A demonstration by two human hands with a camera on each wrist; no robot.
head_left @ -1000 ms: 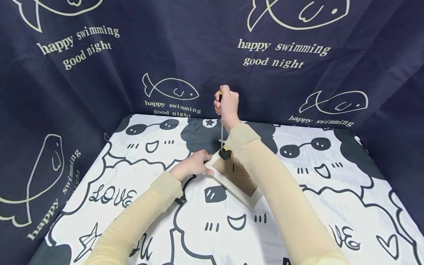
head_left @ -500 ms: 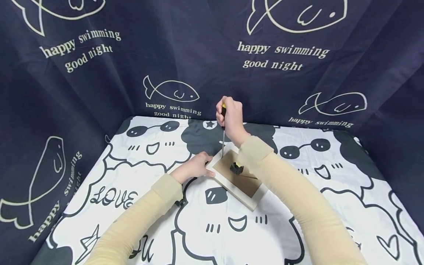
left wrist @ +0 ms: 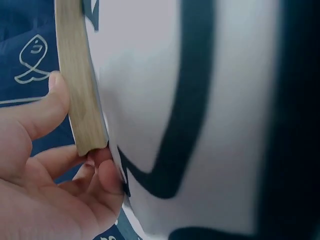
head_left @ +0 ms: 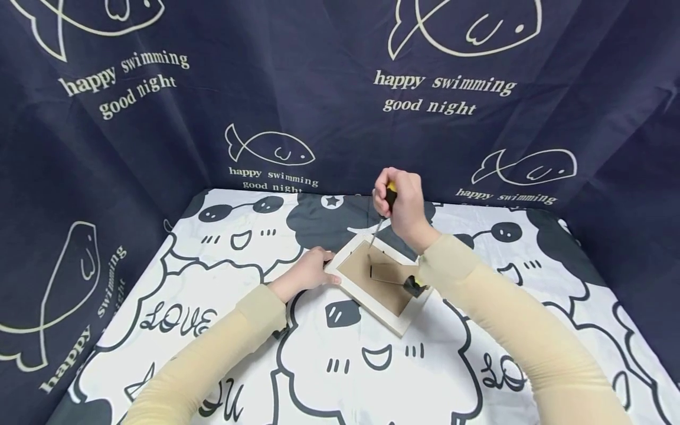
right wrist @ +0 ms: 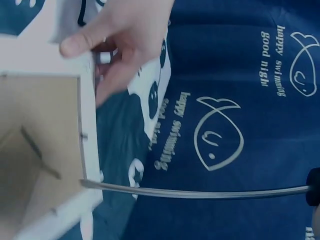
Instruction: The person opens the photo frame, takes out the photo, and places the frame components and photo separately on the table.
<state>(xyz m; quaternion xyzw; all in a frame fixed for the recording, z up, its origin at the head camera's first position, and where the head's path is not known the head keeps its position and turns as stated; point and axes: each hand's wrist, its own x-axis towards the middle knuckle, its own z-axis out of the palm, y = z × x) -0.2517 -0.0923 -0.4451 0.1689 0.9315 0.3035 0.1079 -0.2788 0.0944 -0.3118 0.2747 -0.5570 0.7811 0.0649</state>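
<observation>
A picture frame (head_left: 366, 302) lies on the printed cloth with its brown backing board (head_left: 390, 300) facing up. My left hand (head_left: 313, 270) holds its left corner, thumb on the near side; in the left wrist view the thumb lies along the wooden edge (left wrist: 82, 85) and the fingers curl at its end. My right hand (head_left: 406, 203) grips the black and yellow handle of a screwdriver (head_left: 392, 196), which leans over the frame. Its shaft (right wrist: 200, 192) reaches the inner edge of the far rim in the right wrist view. A small dark tab (right wrist: 84, 136) sits along that edge.
Sheep-print cloth (head_left: 414, 378) covers the table. A dark blue curtain (head_left: 340, 106) with fish drawings stands behind and at the sides. A black and yellow device (head_left: 414, 285) sits at the right wrist, over the frame's right part.
My right hand has moved right and lower, tilting the screwdriver. Its tip has shifted from the frame's upper left to the far inner edge. My left hand still holds the corner.
</observation>
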